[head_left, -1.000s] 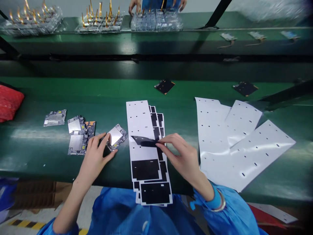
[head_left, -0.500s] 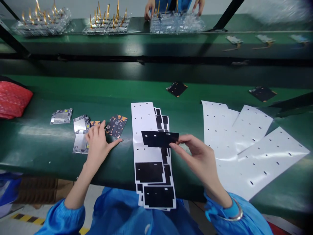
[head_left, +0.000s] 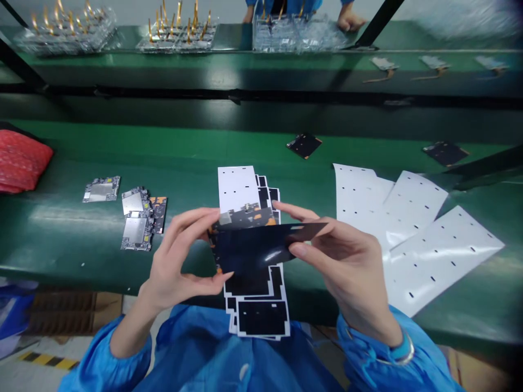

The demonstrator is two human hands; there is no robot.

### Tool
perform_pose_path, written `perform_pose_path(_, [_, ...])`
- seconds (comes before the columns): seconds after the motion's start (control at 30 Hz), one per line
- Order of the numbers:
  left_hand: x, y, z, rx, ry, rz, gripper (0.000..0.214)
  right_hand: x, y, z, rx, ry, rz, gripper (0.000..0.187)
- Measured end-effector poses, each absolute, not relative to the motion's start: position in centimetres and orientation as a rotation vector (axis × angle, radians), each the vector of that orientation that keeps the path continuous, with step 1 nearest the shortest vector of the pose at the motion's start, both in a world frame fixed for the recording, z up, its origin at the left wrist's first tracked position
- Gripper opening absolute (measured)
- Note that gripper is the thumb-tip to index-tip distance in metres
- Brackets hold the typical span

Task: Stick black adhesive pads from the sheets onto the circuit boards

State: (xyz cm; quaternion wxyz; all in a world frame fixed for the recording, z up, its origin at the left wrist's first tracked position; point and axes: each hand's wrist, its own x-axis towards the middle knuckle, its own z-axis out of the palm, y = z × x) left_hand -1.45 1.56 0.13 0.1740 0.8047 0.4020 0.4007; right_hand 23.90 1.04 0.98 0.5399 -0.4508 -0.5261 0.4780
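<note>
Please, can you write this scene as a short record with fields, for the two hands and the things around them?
Left hand: holds a circuit board with orange patches, partly hidden behind the film.
Right hand: pinches a black film sheet; the left thumb also touches it.
Things: stacked white sheets carrying black film pieces, below the hands.
Rest: loose perforated white sheets; metal-shielded circuit boards; red bundle; co-worker's hand at the far bench.

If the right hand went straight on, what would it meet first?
Past the black film it pinches, the right hand would probably meet the circuit board in the left hand; depth is unclear.
</note>
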Motion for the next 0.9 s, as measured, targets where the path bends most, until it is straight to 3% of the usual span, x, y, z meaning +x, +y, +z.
perform_pose_path(0.2, [-0.1,1.9,0.6,2.114,0.897,1.330,0.103,23.5,0.7,2.2,-1.022,-1.454,0.994,0.015])
perform_pose_path(0.9, [-0.1,1.6,0.4,2.025,0.814,1.277,0.104,25.0,-0.5,2.8,-1.176,-1.434,1.058,0.019])
